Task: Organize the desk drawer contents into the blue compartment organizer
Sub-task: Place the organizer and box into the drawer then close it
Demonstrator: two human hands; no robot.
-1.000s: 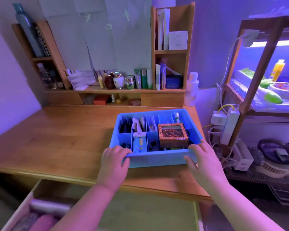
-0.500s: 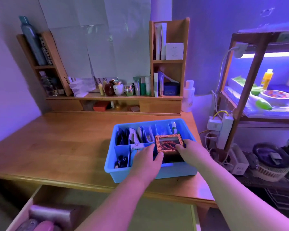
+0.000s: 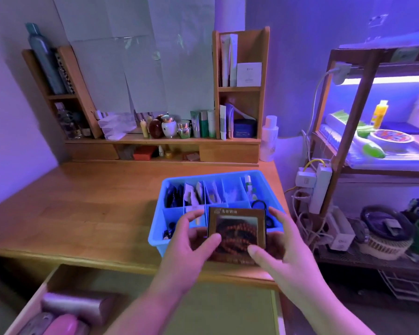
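Organizer at desk edge; both hands grip box, maybe lifted.

Single head view, wide-angle, looking forward and down from above desk's near edge. Organizer near, centre frame, just beyond both hands. Open drawer nearest, below organizer at bottom edge. Hutch well behind organizer, against wall. Rack right of organizer. No second view to share.
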